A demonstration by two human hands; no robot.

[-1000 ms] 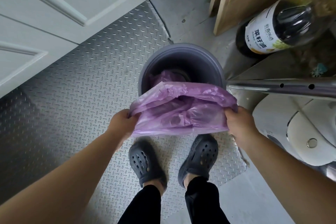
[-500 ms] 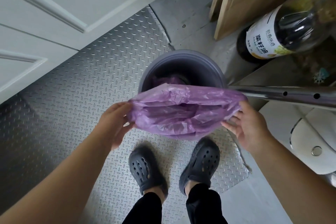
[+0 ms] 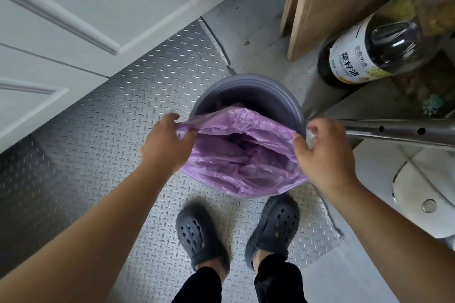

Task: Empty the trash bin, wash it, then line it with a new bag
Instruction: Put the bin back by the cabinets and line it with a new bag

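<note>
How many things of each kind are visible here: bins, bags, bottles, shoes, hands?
Grey trash bin: 1
Purple bag: 1
Oil bottle: 1
Dark clogs: 2
Hands, left hand and right hand, both gripping the bag's rim: 2
Total: 7

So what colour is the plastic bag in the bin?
Purple: the thin purple plastic bag shows best in the head view.

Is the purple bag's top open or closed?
Open. The left hand and right hand hold the purple bag by opposite edges, so you see inside.
</note>
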